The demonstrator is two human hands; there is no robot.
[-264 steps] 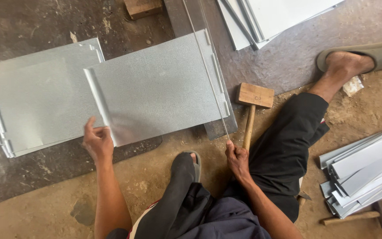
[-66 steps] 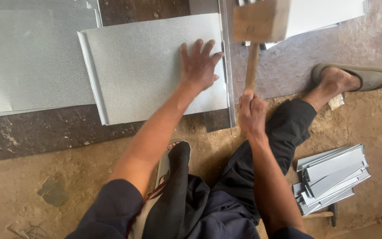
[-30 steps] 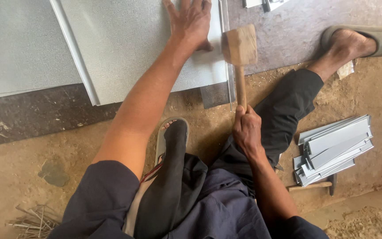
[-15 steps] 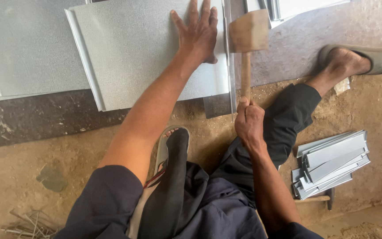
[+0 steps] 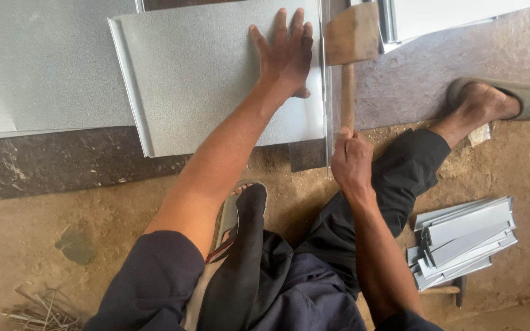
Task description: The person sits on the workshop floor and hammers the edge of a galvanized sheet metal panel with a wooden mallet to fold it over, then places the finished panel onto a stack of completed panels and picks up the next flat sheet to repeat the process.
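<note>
A grey metal sheet (image 5: 203,79) with folded edges lies flat on a dark slab. My left hand (image 5: 284,52) presses down on it near its right edge, palm flat and fingers spread. Gripped around the handle of a wooden mallet (image 5: 351,43) is my right hand (image 5: 352,164). The mallet's block head sits just right of the sheet's upturned right edge (image 5: 324,92), level with my left hand.
A larger metal sheet (image 5: 38,61) lies to the left, more sheets (image 5: 449,15) at the top right. A stack of folded metal strips (image 5: 461,242) rests on the dirt floor by my right leg. My sandalled foot (image 5: 498,101) reaches right. Thin twigs (image 5: 35,309) lie at bottom left.
The mallet has swung up and down beside the sheet's right edge while my left hand stayed pressed on the sheet. Nine seconds ago the mallet lay on the ground.
</note>
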